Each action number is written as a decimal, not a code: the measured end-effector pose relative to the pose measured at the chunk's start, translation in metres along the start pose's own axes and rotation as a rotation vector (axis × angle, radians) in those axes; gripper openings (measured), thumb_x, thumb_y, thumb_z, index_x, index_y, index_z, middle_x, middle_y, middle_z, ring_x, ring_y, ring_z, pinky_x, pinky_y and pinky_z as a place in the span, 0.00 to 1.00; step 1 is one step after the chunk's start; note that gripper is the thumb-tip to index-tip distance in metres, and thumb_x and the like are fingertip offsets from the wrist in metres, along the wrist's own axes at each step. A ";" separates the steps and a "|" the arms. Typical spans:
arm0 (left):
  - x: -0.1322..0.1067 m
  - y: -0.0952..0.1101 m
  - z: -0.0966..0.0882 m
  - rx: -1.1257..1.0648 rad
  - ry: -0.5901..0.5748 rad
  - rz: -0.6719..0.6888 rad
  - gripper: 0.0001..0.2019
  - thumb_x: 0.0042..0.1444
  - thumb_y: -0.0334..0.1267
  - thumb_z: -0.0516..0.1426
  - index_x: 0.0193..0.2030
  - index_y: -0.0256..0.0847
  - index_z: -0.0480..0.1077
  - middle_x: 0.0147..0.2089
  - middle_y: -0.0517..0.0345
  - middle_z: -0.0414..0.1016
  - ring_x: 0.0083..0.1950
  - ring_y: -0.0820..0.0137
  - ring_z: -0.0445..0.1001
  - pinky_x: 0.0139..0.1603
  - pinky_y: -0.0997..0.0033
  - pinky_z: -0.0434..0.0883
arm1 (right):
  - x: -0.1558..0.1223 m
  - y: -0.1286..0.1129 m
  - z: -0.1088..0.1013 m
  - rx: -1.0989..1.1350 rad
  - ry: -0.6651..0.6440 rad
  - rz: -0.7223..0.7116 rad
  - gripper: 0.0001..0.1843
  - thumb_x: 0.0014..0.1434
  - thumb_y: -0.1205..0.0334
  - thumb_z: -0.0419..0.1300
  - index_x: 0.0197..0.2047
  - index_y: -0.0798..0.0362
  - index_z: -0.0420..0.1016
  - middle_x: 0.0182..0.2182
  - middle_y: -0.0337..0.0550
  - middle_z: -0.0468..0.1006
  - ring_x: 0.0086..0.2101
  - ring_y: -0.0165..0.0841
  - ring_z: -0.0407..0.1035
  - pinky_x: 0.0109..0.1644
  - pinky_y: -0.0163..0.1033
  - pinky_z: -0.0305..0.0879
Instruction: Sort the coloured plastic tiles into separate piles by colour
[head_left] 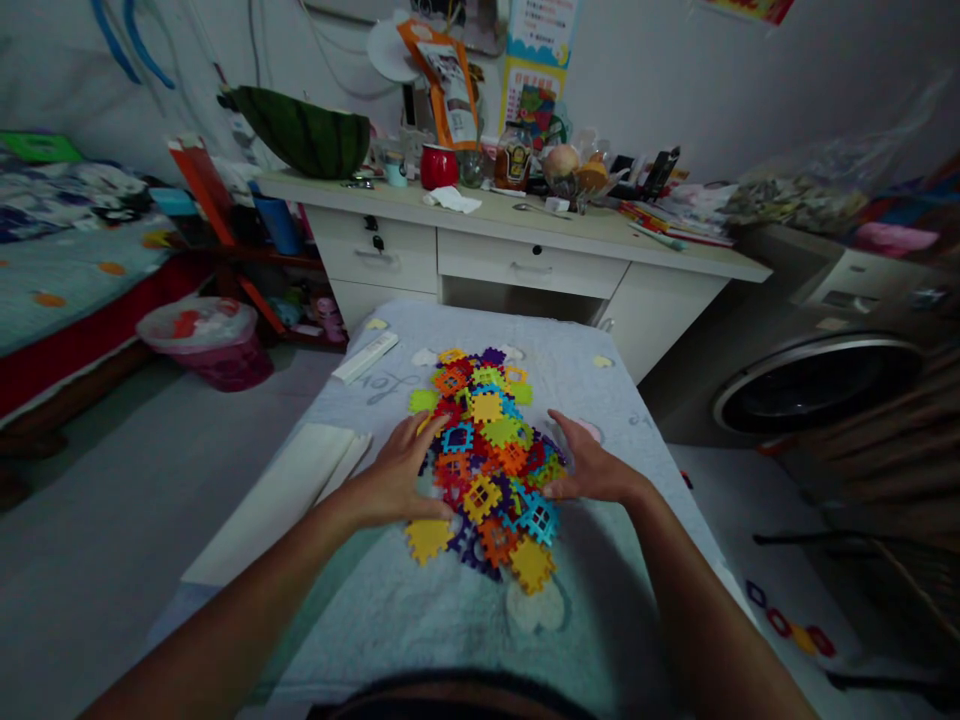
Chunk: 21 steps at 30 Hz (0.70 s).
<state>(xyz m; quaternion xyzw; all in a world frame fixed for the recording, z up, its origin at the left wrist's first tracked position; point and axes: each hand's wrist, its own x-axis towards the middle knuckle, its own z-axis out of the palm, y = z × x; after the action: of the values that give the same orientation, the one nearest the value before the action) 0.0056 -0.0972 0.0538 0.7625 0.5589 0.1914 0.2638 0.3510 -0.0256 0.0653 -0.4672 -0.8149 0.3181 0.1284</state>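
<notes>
A heap of flat plastic building tiles [512,457] with toothed edges lies in the middle of the cloth-covered table [600,600]. The tiles are yellow, orange, red, blue, purple and green, and some have window cut-outs. At the heap's left side is my left hand [401,475], fingers spread, its thumb close above a yellow tile [429,540]. My right hand [589,465] is at the opposite side with thumb and fingers apart, touching or nearly touching the outer tiles. Neither hand has a tile in its grasp.
White folded sheets [281,500] and a long white box [365,357] lie on the table's left. Behind stands a desk [495,215] bearing a watermelon piece [304,135], jars and a pouch. A washing machine [795,340] is at right, a pink bin [217,350] at left.
</notes>
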 end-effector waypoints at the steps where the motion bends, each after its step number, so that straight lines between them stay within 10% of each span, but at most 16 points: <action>1: -0.008 0.000 0.006 0.024 -0.014 0.002 0.62 0.34 0.58 0.69 0.73 0.46 0.41 0.74 0.38 0.37 0.74 0.42 0.37 0.69 0.41 0.51 | -0.004 0.000 0.004 -0.037 -0.046 0.014 0.69 0.35 0.38 0.73 0.72 0.55 0.46 0.69 0.63 0.49 0.67 0.57 0.44 0.68 0.63 0.43; 9: -0.008 0.011 0.041 0.164 0.015 0.028 0.68 0.26 0.53 0.72 0.73 0.48 0.39 0.74 0.38 0.38 0.73 0.41 0.42 0.69 0.40 0.49 | 0.014 -0.017 0.029 0.008 0.026 -0.113 0.63 0.41 0.58 0.72 0.73 0.54 0.40 0.66 0.62 0.56 0.63 0.51 0.55 0.66 0.57 0.52; 21: 0.029 0.019 0.035 -0.018 0.339 0.042 0.31 0.54 0.46 0.60 0.63 0.42 0.59 0.62 0.46 0.67 0.61 0.57 0.68 0.61 0.55 0.67 | 0.066 -0.054 0.045 0.465 0.301 -0.112 0.42 0.53 0.59 0.65 0.68 0.46 0.53 0.59 0.49 0.67 0.54 0.40 0.68 0.58 0.49 0.65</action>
<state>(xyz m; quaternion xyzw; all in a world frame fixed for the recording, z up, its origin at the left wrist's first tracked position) 0.0493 -0.0802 0.0384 0.7282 0.5778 0.3279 0.1686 0.2566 -0.0076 0.0592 -0.4213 -0.7165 0.4159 0.3690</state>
